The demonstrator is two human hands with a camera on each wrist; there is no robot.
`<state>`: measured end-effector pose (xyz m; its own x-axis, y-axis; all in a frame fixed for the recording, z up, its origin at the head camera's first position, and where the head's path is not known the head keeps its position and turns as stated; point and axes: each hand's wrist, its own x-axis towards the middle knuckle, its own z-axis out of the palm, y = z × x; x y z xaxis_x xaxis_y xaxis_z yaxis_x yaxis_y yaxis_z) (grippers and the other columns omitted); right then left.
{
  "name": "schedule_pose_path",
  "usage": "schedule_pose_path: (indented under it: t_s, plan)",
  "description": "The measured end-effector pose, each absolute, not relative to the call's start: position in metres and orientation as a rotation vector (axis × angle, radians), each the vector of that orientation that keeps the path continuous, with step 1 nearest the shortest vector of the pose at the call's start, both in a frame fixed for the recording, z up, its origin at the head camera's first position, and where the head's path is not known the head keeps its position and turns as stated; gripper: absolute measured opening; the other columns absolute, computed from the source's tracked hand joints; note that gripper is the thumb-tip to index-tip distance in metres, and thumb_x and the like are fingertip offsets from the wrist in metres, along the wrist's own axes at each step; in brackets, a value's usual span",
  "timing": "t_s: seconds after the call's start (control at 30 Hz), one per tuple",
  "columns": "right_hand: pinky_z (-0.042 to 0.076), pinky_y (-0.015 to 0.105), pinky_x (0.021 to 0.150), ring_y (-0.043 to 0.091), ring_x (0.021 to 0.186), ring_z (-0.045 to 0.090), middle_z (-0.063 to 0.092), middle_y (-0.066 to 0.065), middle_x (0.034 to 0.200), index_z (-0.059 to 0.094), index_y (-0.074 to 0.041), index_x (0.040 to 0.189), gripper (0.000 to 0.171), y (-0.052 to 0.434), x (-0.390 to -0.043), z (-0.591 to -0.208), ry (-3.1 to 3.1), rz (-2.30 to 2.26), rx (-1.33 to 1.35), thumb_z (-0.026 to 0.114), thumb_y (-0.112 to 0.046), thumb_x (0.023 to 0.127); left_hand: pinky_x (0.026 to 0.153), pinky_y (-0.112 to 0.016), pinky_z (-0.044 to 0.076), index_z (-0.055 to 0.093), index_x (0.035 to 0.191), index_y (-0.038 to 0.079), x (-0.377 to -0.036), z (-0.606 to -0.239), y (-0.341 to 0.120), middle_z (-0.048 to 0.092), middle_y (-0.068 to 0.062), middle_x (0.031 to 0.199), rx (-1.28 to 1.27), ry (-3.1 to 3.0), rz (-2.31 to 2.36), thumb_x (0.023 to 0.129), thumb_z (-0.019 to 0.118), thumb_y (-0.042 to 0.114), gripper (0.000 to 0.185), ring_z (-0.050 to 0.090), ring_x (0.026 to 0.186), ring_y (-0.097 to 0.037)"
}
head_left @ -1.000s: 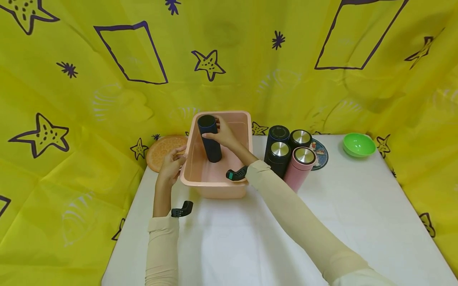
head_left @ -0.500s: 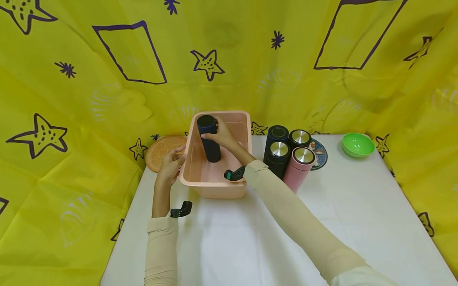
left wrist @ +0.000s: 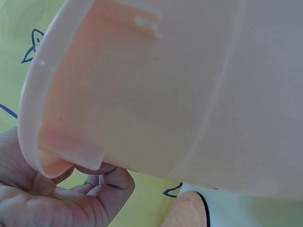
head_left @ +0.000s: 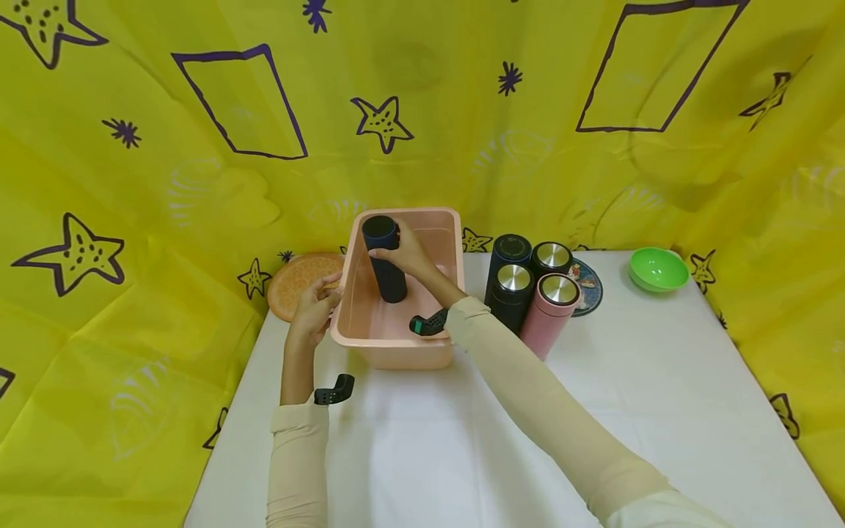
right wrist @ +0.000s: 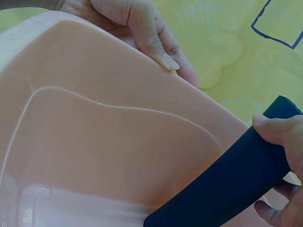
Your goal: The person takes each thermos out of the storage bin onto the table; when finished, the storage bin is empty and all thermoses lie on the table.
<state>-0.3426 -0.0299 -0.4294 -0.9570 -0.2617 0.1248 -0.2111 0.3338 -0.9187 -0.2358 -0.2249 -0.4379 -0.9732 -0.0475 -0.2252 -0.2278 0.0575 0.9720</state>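
A pink plastic tub (head_left: pixel 412 356) stands on the table. Inside it, towards the far left, a dark blue flask (head_left: pixel 389 279) stands upright with its base at the tub's floor. My right hand (head_left: pixel 412 253) grips the flask near its top; the right wrist view shows thumb and fingers around the flask (right wrist: pixel 218 175). At the tub's left side, my left hand (head_left: pixel 313 308) holds the rim. The left wrist view has its fingers curled under the rim (left wrist: pixel 35 94), and the right wrist view shows the thumb resting on the edge.
Right of the tub stand a dark blue flask (head_left: pixel 511 248), two black flasks (head_left: pixel 511 301) (head_left: pixel 553 255) and a pink flask (head_left: pixel 548 319). Behind them lies a patterned plate (head_left: pixel 589 286). A green bowl (head_left: pixel 659 269) is at the far right, an orange round mat (head_left: pixel 300 282) at the left.
Almost nothing differs. The head view has shifted slightly; both hands, the flask and the tub keep their places.
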Motion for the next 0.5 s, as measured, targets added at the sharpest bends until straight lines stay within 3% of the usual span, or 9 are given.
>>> schedule_pose_path:
  t_s: [0.5]
  plan:
    - [0.045,0.044,0.105,0.032,0.131,0.050,0.052,0.014,0.141,0.039,-0.008,0.146,0.078,-0.0290,-0.3431,-0.4307,2.603,-1.691,-0.495,0.080,-0.024,0.081,0.074,-0.023,0.054,0.040,0.148,0.010,-0.2346,-0.4345,-0.2243,0.052,-0.005,0.102,-0.301,2.184,2.032,0.102,0.048,0.009,0.047,0.059,0.091,-0.014]
